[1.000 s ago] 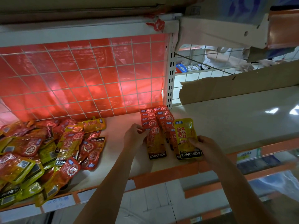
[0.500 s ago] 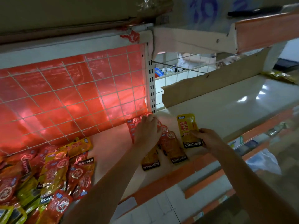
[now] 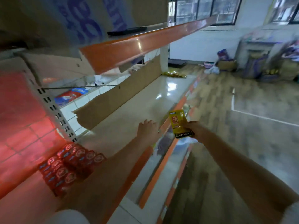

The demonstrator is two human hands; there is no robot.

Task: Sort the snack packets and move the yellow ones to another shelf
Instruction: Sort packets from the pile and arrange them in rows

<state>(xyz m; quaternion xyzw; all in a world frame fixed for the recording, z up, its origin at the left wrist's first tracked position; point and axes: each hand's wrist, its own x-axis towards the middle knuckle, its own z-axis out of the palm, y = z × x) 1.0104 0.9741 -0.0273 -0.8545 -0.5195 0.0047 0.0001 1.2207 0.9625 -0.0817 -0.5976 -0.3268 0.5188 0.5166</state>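
Step in hand: transfer of one yellow packet away from the sorted stock. The shelf [image 3: 129, 109] runs from the near left to the far right, with a torn cardboard strip [image 3: 116, 101] standing along its back. Two rows of red snack packets [image 3: 68, 165] lie on its near left end. The left hand [image 3: 148, 129] rests at the shelf's orange front edge, fingers curled loosely and holding nothing. The right hand [image 3: 190, 128] holds the yellow snack packet [image 3: 179, 123] upright in the air, just beyond the front edge, fingers clamped on its lower half.

Next move, as a judgement: carry the packet to the far end, where a yellow pile [image 3: 174, 74] lies, and lay it flat.

Legible writing: "KONCHEW" on the packet's black bottom band. The red characters above are not readable.
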